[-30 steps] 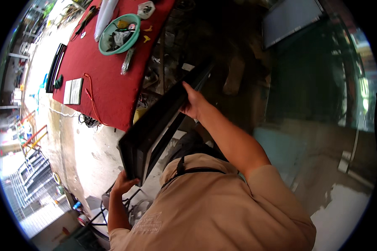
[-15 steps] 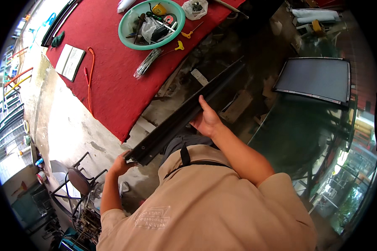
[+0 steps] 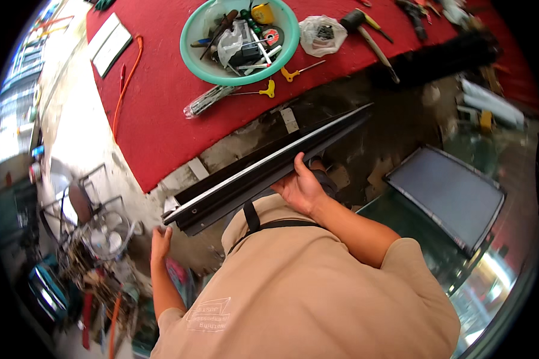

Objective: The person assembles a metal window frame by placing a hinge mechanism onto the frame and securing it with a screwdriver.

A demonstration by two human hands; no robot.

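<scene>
A long black metal profile (image 3: 239,186) runs slantwise in front of my body, its far end up to the right. Light glints along its upper edge, and a small hole shows near the left end. My right hand (image 3: 299,190) is closed around its lower side near the middle, thumb laid up over the face. Just below the left end is my left hand (image 3: 160,242), its thumb and fingers slightly apart and nothing visible in it. A small gap seems to separate it from the profile.
Beyond lies a red-covered table (image 3: 156,119) bearing a green basin (image 3: 188,57) of tools, yellow-handled hex keys (image 3: 268,90), a bagged bundle of rods (image 3: 206,102) and a mallet (image 3: 371,45). A framed grey panel (image 3: 446,194) lies on glass at right. A chair (image 3: 81,200) stands left.
My left hand has come off the profile's left end and dropped just below it. The profile has turned, showing its bright edge, and my view has shifted right.
</scene>
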